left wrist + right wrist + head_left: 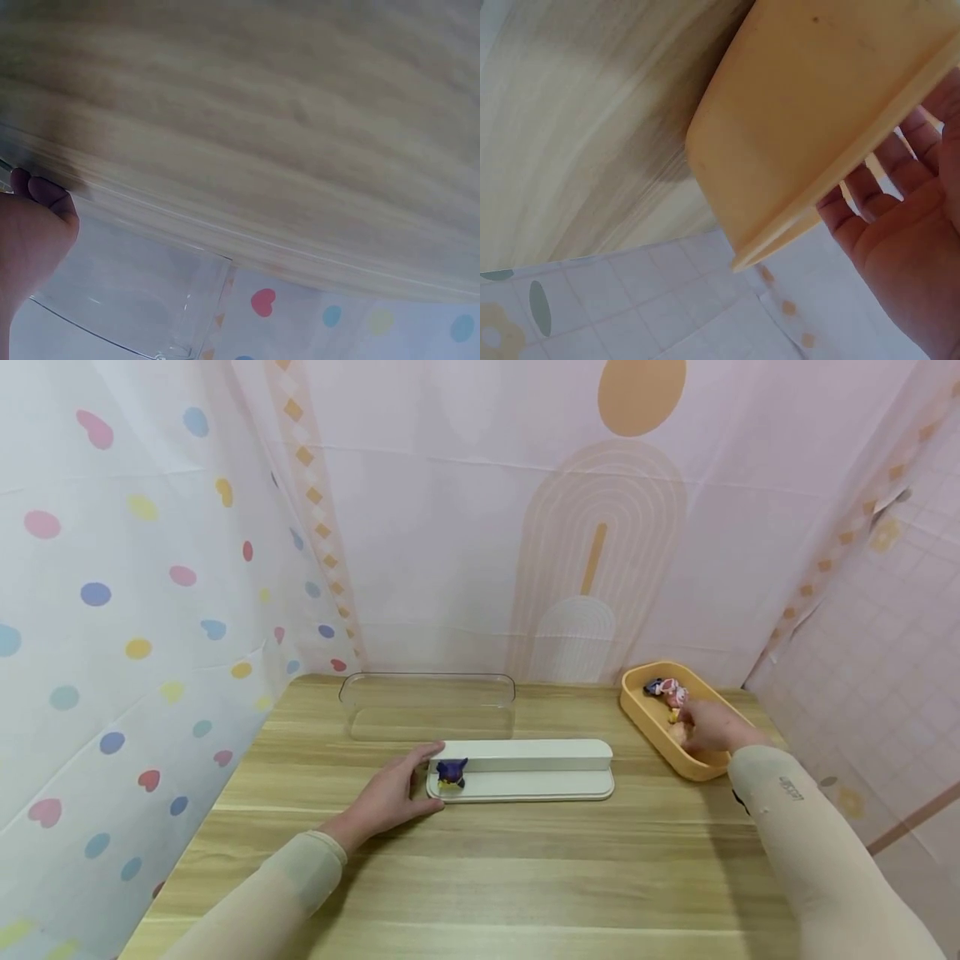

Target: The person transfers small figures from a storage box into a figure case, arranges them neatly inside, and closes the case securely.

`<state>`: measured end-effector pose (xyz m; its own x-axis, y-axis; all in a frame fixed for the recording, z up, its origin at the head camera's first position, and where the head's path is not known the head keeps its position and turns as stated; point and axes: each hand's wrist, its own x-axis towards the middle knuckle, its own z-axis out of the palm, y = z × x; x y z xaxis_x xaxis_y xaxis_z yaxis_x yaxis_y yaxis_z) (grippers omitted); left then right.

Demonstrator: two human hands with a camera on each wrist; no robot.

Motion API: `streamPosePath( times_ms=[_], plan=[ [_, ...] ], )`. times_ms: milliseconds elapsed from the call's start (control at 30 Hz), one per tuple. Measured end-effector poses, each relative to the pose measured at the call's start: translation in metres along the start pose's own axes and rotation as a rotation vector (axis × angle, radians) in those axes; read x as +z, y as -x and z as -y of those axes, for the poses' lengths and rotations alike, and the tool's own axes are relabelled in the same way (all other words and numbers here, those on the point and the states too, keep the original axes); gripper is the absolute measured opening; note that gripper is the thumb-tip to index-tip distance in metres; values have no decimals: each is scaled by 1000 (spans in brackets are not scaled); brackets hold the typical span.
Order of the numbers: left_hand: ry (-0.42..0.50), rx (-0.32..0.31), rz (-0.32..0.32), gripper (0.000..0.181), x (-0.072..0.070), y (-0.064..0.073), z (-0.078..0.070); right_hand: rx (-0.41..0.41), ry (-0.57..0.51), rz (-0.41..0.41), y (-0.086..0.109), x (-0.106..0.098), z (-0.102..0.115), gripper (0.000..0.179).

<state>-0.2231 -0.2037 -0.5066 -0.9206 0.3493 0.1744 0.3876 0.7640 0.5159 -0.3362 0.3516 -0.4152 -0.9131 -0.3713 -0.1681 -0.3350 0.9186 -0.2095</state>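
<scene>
A white two-level display stand (540,785) lies on the table, with a small dark purple and yellow figurine (451,773) at the left of its lower step. My left hand (390,789) holds the stand's left end, thumb at the front corner and fingers at the back corner. In the left wrist view only part of the left hand (37,232) shows. My right hand (712,727) reaches into an orange-yellow tray (651,720), its fingers among small figurines (667,689). The right wrist view shows the right hand (907,210) over the tray's rim; its fingertips are hidden.
Behind the stand is a clear plastic box (427,706). The wooden table (480,877) ends at a patterned curtain (450,552) at the back, with more curtains along both sides.
</scene>
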Motion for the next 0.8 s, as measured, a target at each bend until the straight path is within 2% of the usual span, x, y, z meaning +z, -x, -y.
streamPosePath(
  times_ms=[200,333,433,500,633,800],
  plan=[
    [0,0,-3,92,0,0,0,-27,-32,-32,3,3,1,34],
    [-4,-6,-1,92,0,0,-1,-78,-65,-39,4,5,1,42],
    [-2,-13,6,92,0,0,-1,-111,-43,-36,3,7,1,48],
    [4,-18,10,92,0,1,-2,-122,-23,-39,2,9,1,42],
    [-3,-23,14,92,-1,1,-3,-122,-27,-46,-2,13,3,33],
    [0,-22,12,93,-1,1,-3,-74,-83,-38,-4,12,5,31]
  ],
)
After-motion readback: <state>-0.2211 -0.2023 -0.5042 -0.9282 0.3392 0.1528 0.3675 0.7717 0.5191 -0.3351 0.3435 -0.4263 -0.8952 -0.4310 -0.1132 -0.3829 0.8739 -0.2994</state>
